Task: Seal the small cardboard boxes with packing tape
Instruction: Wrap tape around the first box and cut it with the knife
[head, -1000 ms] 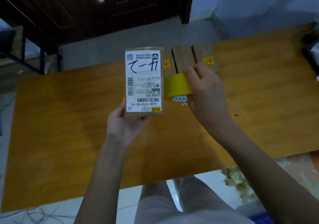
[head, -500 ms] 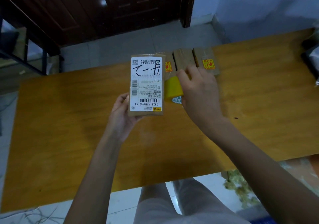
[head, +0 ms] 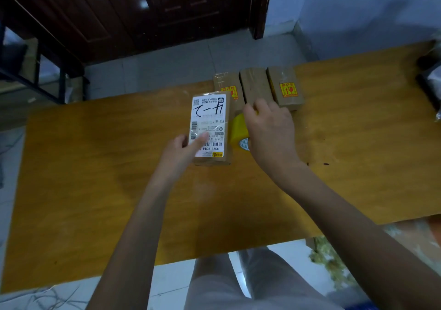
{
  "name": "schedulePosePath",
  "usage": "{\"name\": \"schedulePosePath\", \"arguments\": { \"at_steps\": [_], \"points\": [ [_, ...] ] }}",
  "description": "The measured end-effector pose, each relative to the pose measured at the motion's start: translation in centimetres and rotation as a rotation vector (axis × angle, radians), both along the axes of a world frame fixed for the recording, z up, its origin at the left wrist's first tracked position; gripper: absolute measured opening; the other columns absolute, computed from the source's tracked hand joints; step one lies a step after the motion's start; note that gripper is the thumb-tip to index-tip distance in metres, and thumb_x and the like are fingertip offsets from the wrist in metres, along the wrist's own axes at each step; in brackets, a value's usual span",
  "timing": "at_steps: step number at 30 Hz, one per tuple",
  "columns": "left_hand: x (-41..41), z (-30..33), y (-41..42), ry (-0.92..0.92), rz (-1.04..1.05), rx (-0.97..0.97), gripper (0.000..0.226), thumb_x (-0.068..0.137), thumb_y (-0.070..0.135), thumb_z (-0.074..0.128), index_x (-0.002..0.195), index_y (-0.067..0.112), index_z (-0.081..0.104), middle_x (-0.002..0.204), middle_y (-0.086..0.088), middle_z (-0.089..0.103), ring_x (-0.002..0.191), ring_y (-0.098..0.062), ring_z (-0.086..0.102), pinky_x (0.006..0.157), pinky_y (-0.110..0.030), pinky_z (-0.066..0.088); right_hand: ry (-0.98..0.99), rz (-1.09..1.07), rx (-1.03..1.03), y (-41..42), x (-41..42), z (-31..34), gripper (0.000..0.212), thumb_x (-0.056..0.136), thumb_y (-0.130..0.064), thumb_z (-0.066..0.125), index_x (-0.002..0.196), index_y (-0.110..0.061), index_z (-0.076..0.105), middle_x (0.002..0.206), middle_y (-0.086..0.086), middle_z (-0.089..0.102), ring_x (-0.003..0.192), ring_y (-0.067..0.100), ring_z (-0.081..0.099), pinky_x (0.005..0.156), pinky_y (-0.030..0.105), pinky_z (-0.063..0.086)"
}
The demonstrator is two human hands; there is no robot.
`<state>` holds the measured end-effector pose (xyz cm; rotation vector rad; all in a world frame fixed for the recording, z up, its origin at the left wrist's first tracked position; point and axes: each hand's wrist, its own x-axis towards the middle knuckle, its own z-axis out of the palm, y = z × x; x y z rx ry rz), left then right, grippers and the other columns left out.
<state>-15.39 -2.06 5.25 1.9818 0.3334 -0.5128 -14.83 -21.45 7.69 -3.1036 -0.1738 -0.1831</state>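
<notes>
In the centre of the frame, a labelled cardboard box (head: 211, 128) lies on the wooden table (head: 95, 178). The left hand (head: 182, 151) holds its near left corner, thumb across the white label. The right hand (head: 269, 133) grips a yellow tape roll (head: 239, 130) just right of the box; the hand covers most of the roll. Behind them, three more small boxes (head: 256, 87) stand side by side, the left one partly hidden. At the right edge, a dark object (head: 429, 75) is cut off and unclear.
</notes>
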Motion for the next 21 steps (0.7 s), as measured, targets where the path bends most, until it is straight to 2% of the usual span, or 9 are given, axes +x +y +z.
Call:
{"name": "schedulePosePath", "arguments": {
  "at_steps": [2,4,6,8,11,13,15,18,21],
  "points": [
    [0.4,-0.4,-0.6,-0.008,-0.055,0.132,0.051,0.072,0.051,0.079,0.108,0.025,0.055,0.095,0.016,0.065,0.086,-0.001,0.063,0.063,-0.018,0.048,0.022,0.004,-0.009,0.6,0.2,-0.3,0.039,0.079,0.004,0.057,0.118,-0.005,0.054,0.109,0.013,0.057,0.095,0.032,0.055,0.076,0.038,0.035],
    [0.8,-1.2,-1.3,0.005,-0.083,0.213,0.076,0.059,0.043,0.089,0.114,0.018,0.044,0.102,0.008,0.063,0.092,-0.011,0.063,0.076,-0.032,0.054,0.044,0.003,-0.010,1.3,0.3,-0.5,0.039,0.082,0.000,0.059,0.120,-0.006,0.053,0.112,0.014,0.057,0.098,0.033,0.056,0.079,0.039,0.036],
    [1.1,-2.1,-1.7,0.023,-0.107,0.284,0.092,0.054,0.044,0.092,0.121,0.011,0.037,0.117,-0.002,0.059,0.105,-0.023,0.061,0.087,-0.043,0.053,0.086,0.002,0.007,2.0,0.4,-0.6,0.040,0.083,-0.003,0.060,0.122,-0.006,0.050,0.114,0.015,0.057,0.101,0.035,0.056,0.080,0.041,0.037],
    [1.2,-3.2,-1.9,0.032,-0.119,0.420,0.105,0.052,0.047,0.090,0.130,0.006,0.032,0.127,-0.009,0.052,0.115,-0.029,0.054,0.092,-0.047,0.051,0.139,0.003,0.027,2.7,0.5,-0.8,0.043,0.083,-0.005,0.060,0.124,-0.006,0.046,0.114,0.015,0.056,0.102,0.035,0.056,0.082,0.041,0.038],
    [0.8,-4.3,-2.4,0.032,-0.090,0.553,0.116,0.051,0.051,0.086,0.137,0.000,0.027,0.132,-0.014,0.045,0.121,-0.033,0.046,0.093,-0.048,0.049,0.195,0.023,0.035,3.6,0.6,-1.2,0.064,0.074,-0.017,0.076,0.127,-0.007,0.042,0.114,0.013,0.057,0.101,0.033,0.057,0.083,0.040,0.041],
    [0.5,-4.9,-2.4,0.030,-0.055,0.513,0.110,0.050,0.051,0.086,0.133,0.000,0.033,0.129,-0.015,0.047,0.118,-0.035,0.048,0.090,-0.049,0.049,0.201,0.054,0.029,4.0,0.6,-1.6,0.077,0.069,-0.024,0.081,0.131,-0.008,0.039,0.116,0.013,0.058,0.102,0.032,0.059,0.083,0.040,0.042],
    [0.2,-5.3,-1.9,0.044,0.041,0.350,0.108,0.043,0.051,0.086,0.129,0.002,0.042,0.125,-0.015,0.054,0.115,-0.036,0.054,0.089,-0.050,0.051,0.168,0.089,0.053,4.0,0.6,-1.9,0.079,0.068,-0.026,0.082,0.133,-0.008,0.040,0.117,0.012,0.058,0.102,0.032,0.059,0.082,0.040,0.042],
    [-0.4,-5.6,-0.9,0.026,0.247,0.113,0.106,0.033,0.046,0.086,0.124,0.004,0.050,0.119,-0.015,0.061,0.108,-0.034,0.062,0.084,-0.051,0.055,0.065,0.115,0.147,3.0,0.6,-1.9,0.066,0.068,-0.016,0.078,0.127,-0.008,0.049,0.108,0.011,0.061,0.094,0.033,0.060,0.073,0.038,0.042],
    [-0.9,-5.8,-0.2,0.023,0.337,0.037,0.098,0.048,0.027,0.094,0.127,0.006,0.041,0.121,-0.008,0.056,0.110,-0.026,0.058,0.083,-0.039,0.053,-0.008,0.113,0.315,1.9,0.3,-2.2,0.056,0.062,-0.009,0.080,0.113,-0.005,0.057,0.097,0.011,0.063,0.083,0.033,0.061,0.064,0.035,0.042]
  ]
}}
